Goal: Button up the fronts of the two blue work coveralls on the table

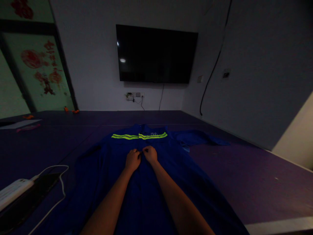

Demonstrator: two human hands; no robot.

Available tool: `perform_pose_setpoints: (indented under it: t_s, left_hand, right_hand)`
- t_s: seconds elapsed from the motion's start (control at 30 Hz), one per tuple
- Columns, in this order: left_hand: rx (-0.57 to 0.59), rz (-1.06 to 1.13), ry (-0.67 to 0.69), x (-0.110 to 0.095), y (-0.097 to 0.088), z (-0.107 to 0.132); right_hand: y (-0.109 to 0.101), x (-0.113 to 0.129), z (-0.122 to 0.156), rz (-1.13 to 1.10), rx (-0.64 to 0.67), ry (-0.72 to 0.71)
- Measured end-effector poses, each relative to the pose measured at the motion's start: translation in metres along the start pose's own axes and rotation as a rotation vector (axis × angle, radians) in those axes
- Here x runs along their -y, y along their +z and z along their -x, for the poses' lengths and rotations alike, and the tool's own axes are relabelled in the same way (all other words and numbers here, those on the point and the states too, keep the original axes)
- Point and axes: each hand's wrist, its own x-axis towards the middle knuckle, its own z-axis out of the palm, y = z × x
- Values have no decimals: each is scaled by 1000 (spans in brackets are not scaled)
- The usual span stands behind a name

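A blue jacket (144,189) lies spread front side up on the purple floor (234,182), its collar toward the far wall. Bright yellow-green stripes (153,136) cross its chest, and one sleeve (202,137) stretches out to the right. Both hands meet at the front opening, just below the stripes. The left hand (133,159) has its fingers curled nearly closed on the cloth; the right hand (150,154), close beside it, pinches the opening's edge between thumb and finger — it is too dark to tell exactly which bit is held.

Near the jacket, at lower left, a white power strip (17,191) rests by a dark flat object (46,187), with a white cable (64,187) looping beside them. Beyond — a black television (156,55) hangs on the wall, and red decorations (31,58) mark the door at left.
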Motion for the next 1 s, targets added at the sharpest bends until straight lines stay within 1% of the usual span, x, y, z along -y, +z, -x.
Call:
perform_pose_setpoints:
  t_s: [0.33, 1.0]
  left_hand:
    - [-7, -5, 7, 1, 1, 0]
    - [-6, 11, 9, 1, 0, 0]
  right_hand:
    - [2, -3, -1, -4, -5, -6]
    - [0, 1, 0, 12, -2, 6]
